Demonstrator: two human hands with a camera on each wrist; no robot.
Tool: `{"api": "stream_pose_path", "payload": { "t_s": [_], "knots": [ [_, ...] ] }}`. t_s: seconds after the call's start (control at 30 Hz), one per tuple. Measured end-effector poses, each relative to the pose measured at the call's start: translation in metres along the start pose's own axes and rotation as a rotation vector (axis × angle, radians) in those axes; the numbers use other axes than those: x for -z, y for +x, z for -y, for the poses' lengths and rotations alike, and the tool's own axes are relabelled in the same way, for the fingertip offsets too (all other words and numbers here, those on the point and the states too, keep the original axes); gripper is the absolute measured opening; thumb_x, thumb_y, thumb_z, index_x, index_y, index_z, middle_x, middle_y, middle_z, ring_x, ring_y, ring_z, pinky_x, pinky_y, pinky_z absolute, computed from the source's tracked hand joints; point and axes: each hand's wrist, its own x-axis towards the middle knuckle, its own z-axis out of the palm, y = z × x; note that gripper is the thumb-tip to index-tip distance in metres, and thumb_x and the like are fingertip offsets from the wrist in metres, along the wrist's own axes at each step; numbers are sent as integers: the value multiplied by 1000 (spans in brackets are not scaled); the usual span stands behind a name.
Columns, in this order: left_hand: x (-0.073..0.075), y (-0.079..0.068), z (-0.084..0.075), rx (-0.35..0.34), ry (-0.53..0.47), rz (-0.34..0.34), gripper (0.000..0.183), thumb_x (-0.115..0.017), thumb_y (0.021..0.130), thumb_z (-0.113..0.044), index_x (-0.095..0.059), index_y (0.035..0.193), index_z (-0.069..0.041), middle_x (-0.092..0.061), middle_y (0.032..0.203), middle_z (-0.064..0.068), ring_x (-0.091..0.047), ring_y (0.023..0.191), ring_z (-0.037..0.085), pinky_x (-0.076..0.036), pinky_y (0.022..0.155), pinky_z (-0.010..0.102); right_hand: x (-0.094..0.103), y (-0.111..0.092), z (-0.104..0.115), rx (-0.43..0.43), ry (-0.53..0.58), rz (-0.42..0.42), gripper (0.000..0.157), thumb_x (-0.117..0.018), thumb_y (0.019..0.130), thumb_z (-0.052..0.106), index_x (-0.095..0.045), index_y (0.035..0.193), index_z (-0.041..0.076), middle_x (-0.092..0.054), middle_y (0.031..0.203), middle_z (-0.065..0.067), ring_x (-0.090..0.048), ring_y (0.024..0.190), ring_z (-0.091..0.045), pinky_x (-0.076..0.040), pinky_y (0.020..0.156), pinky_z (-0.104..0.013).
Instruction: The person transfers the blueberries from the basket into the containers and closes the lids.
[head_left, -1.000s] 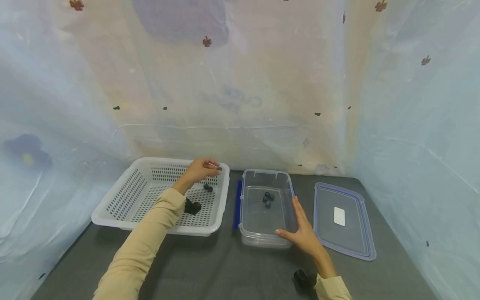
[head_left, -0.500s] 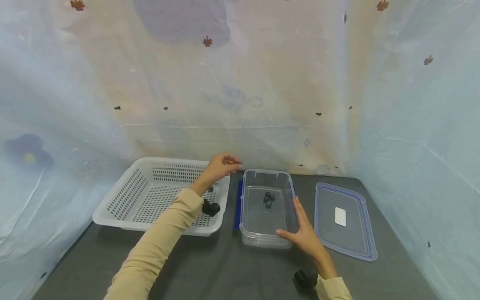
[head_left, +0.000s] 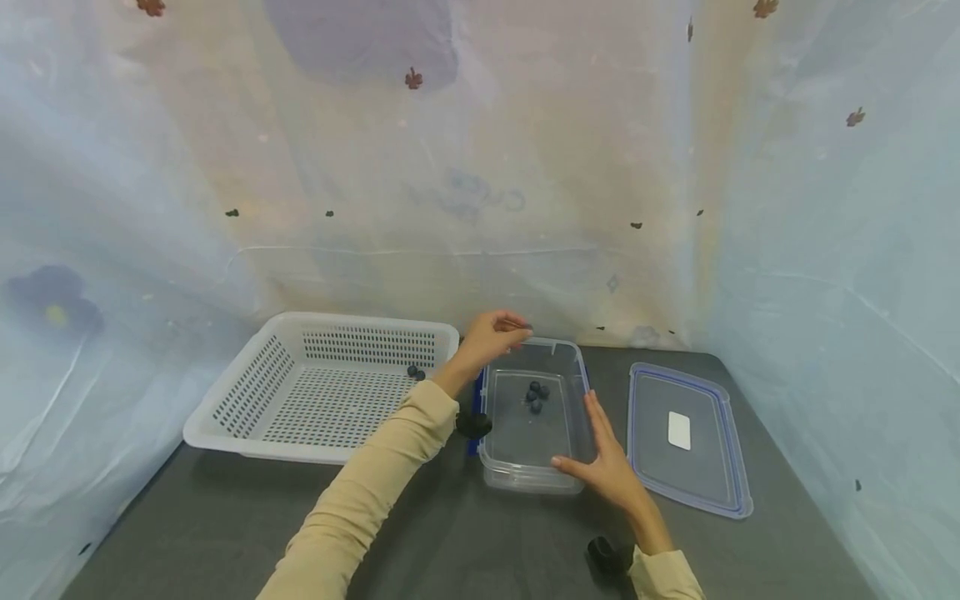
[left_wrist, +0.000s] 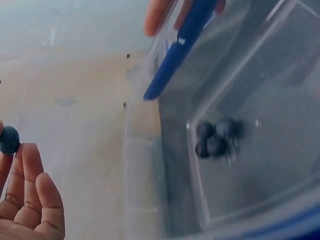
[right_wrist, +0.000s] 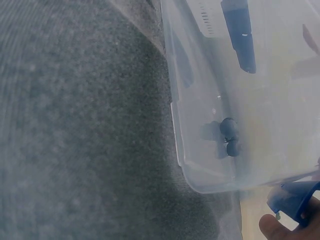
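My left hand [head_left: 495, 337] is over the far left rim of the clear plastic container [head_left: 517, 458]. Between its fingertips it pinches a blueberry [left_wrist: 9, 140], seen at the left edge of the left wrist view. Several blueberries [head_left: 536, 406] lie together on the container's floor. At the container's right side, my right hand [head_left: 611, 471] rests with fingers straight along the wall and the thumb spread towards the near rim. The right wrist view shows part of that hand by a blue latch [right_wrist: 295, 197].
Left of the container stands a white slotted basket [head_left: 217, 437], with two blueberries [head_left: 412, 371] showing near its right side. A clear lid with a blue seal [head_left: 690, 475] lies on the right of the dark cloth [head_left: 450, 542]. A patterned sheet [head_left: 525, 167] hangs behind.
My left hand has travelled right with the blueberry, from over the basket to the container's far left rim. My right hand has stayed at the container's side.
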Motion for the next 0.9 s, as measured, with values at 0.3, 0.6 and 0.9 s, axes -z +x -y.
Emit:
{"api": "stream_pose_path", "payload": {
  "t_s": [0.3, 0.6, 0.9],
  "knots": [
    [-32, 12, 10, 40, -74, -75, 26, -69, 91, -17, -64, 113, -3, -68, 101, 8, -67, 92, 30, -54, 74, 32, 1, 3, -1, 13, 18, 3, 111, -83, 74, 26, -10, 156, 7, -1, 161, -12, -4, 143, -42, -13, 103, -71],
    [-50, 18, 30, 92, -131, -142, 26, -71, 89, -13, -65, 111, -1, -67, 94, 8, -66, 91, 31, -54, 73, 31, 1, 1, 1, -1, 11, 10, 111, -84, 73, 25, -11, 156, 10, -3, 161, -13, -5, 143, -41, -13, 103, -71],
    [-62, 21, 50, 160, -154, -221, 28, -72, 85, -1, -62, 110, 6, -66, 96, 13, -66, 90, 30, -51, 86, 46, -1, 1, -1, -3, 19, 8, 111, -84, 74, 25, -10, 156, 11, -1, 162, -9, -3, 144, -41, -12, 103, -71]
  ]
}}
